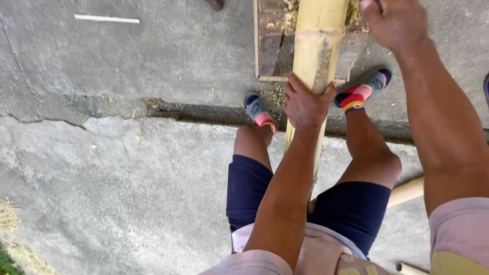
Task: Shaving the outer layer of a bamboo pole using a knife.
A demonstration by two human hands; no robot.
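A concrete floor [127, 178] fills most of the view, with a dark crack [193, 111] running across it. A thick bamboo pole [318, 46] is the landmark: its long axis runs up and away from the person, from between the knees to the top edge, tilted slightly right. Under the pole's far part lies a wooden frame [270, 40] with shavings on it. The person's legs in dark shorts [351, 209] straddle the pole, one striped slipper [260, 113] on each side of it. The left hand [304, 104] is wrapped tight around the pole just nearer than the frame. The right hand [395, 20], to the right of the pole's far part, looks curled closed; what it grips is cut off. A second pole [406, 192] lies lower right, and a thin white stick [107, 19] far left.
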